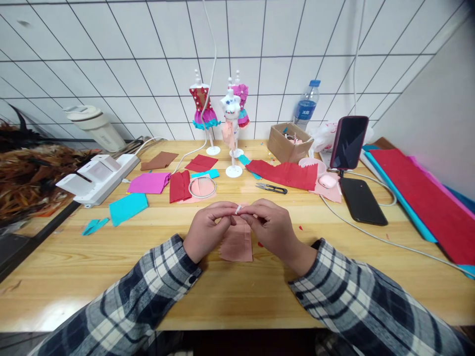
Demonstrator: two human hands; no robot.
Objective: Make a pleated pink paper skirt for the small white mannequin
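In the middle of the view my left hand (pixel 211 228) and my right hand (pixel 273 228) meet fingertip to fingertip in a pinch. Between them is a small white strip (pixel 238 209), too small to tell its material. Both thumbs and forefingers press on its ends. Just below the hands, a pale pink piece of cloth (pixel 237 246) lies flat on the wooden table (pixel 208 306), its upper part covered by my fingers. Beyond my right hand rests a pair of thread snips (pixel 271 188), and an embroidery hoop (pixel 202 196) lies past my left hand.
Dressed mini mannequins (pixel 233 170) stand at the back. Around them lie red cloth (pixel 285 174), magenta cloth (pixel 149 183) and turquoise cloth (pixel 128 208). At right are a cardboard box (pixel 280 143), a propped phone (pixel 349 143), a black power bank (pixel 362 200) and a trailing cable (pixel 393 242).
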